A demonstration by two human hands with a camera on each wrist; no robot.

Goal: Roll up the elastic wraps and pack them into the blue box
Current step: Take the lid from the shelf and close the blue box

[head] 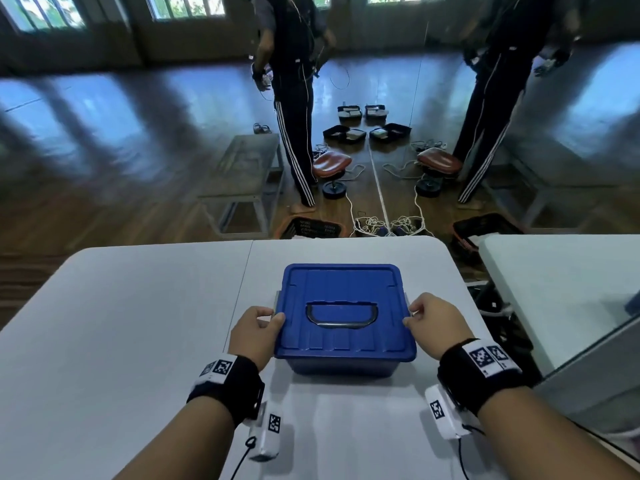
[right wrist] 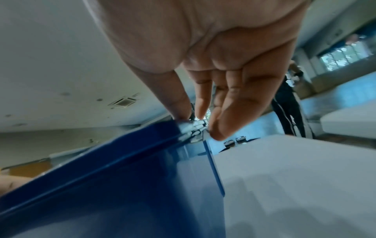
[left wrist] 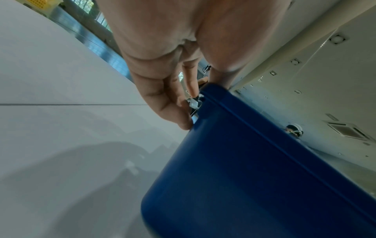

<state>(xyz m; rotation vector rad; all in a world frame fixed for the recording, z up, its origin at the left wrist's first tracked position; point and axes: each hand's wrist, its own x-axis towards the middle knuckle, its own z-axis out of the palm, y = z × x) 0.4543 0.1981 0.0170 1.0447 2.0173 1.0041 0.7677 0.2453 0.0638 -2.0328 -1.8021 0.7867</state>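
Observation:
The blue box (head: 346, 296) stands on the white table (head: 138, 323) with its lid closed and the grey handle (head: 341, 315) lying flat. My left hand (head: 272, 320) holds the box's left side, thumb on the lid edge and fingers curled on the clear side latch (left wrist: 193, 103). My right hand (head: 417, 315) does the same on the right side, pinching the right clear latch (right wrist: 195, 127) against the lid edge. The wrist views show the left hand (left wrist: 183, 103) on the box wall (left wrist: 244, 169) and the right hand (right wrist: 195, 119) on the opposite wall (right wrist: 122, 177). No elastic wraps are in view.
A second white table (head: 554, 289) stands close at the right. Beyond the far edge are a person (head: 294, 81) standing by a mirror, a stool (head: 332, 164), a bench (head: 242, 168), black baskets (head: 311, 226) and loose cords on the wooden floor.

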